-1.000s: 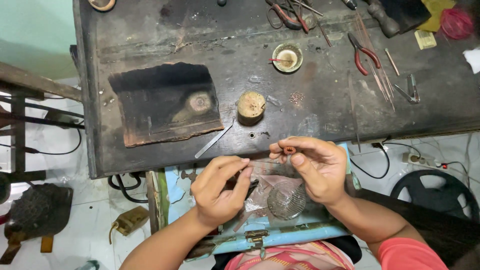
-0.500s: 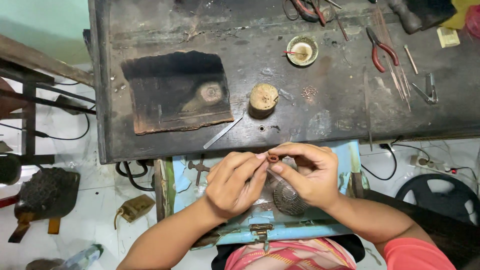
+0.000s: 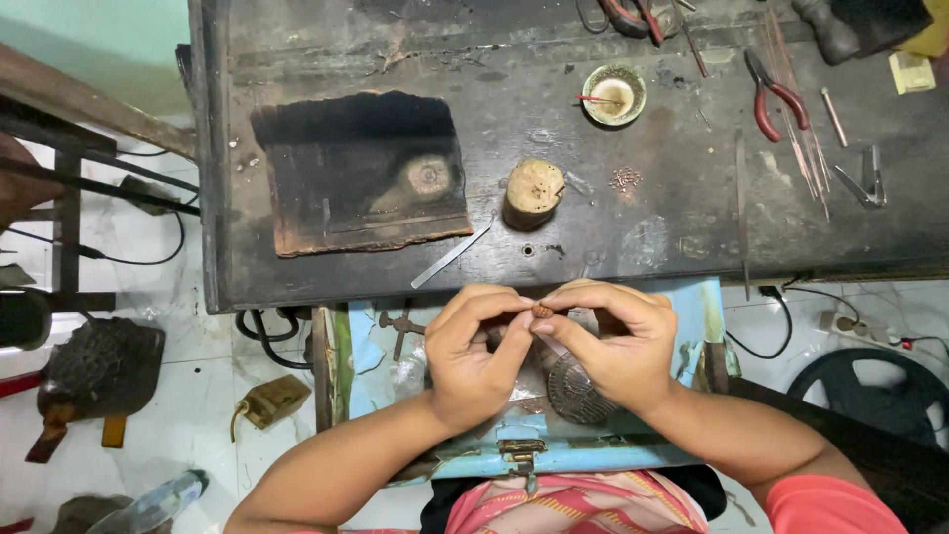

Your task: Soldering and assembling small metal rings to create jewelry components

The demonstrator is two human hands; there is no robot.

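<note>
- copper-brown and very small, the bead-like piece (image 3: pixel 542 311) sat pinched between the fingertips of both hands, just below the near edge of the dark tabletop (image 3: pixel 672 237).
- the left hand (image 3: pixel 478 354) closed on the piece from its left side, the right hand (image 3: pixel 610 343) from its right; both were equally near, touching it.
- its long axis was too small to tell.
- below the piece lay a round wire mesh (image 3: pixel 576 391) in the blue drawer (image 3: pixel 376 366); the wooden stub (image 3: pixel 534 190) stood beyond the piece.

bare bench (image 3: pixel 633 237) ahead of hands, wooden stump (image 3: pixel 534 190) and metal strip (image 3: pixel 452 255) nearby
</note>
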